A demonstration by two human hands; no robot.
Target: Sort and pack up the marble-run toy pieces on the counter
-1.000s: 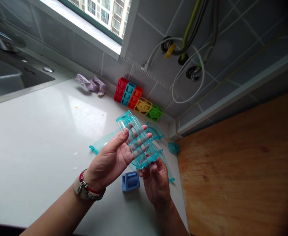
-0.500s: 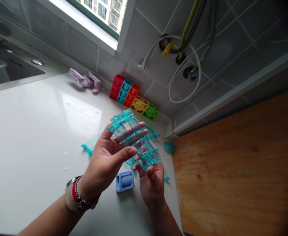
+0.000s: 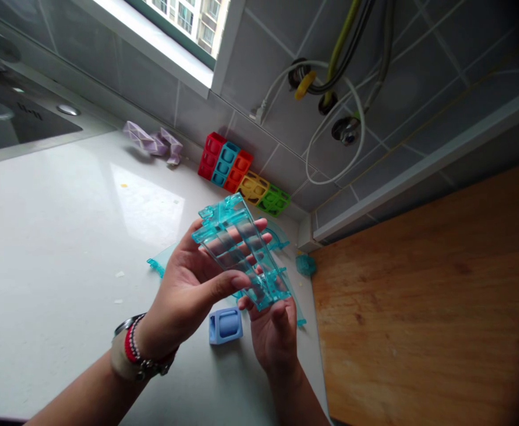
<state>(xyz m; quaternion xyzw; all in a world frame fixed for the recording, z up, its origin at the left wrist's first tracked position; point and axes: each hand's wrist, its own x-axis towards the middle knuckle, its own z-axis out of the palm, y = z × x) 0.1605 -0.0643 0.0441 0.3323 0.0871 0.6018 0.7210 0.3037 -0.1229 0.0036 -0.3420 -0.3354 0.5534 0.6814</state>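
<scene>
Above the counter, my left hand (image 3: 192,284) is closed round a see-through teal plastic frame (image 3: 219,218). Its thumb lies on the near face, and the fingers show through from behind. The frame is tilted and seems to be made of joined panels with clips at the ends. My right hand (image 3: 275,331) grips the frame's lower end between thumb and fingers. Under the hands, larger flat teal plastic pieces (image 3: 277,234) rest on the counter, mostly hidden. A small light-blue block (image 3: 226,325) with a rounded core stands between my wrists.
Against the tiled wall is a row of coloured blocks (image 3: 227,164) in red, blue, orange, yellow and green. A folded lilac object (image 3: 151,141) lies left of them. A small teal lump (image 3: 305,265) sits by the wooden board (image 3: 419,307). The sink (image 3: 42,133) is at far left.
The teal frame has turned slightly in my hands, its upper end showing broader and a little higher. Both hands keep their hold. The blocks on the counter stay where they were.
</scene>
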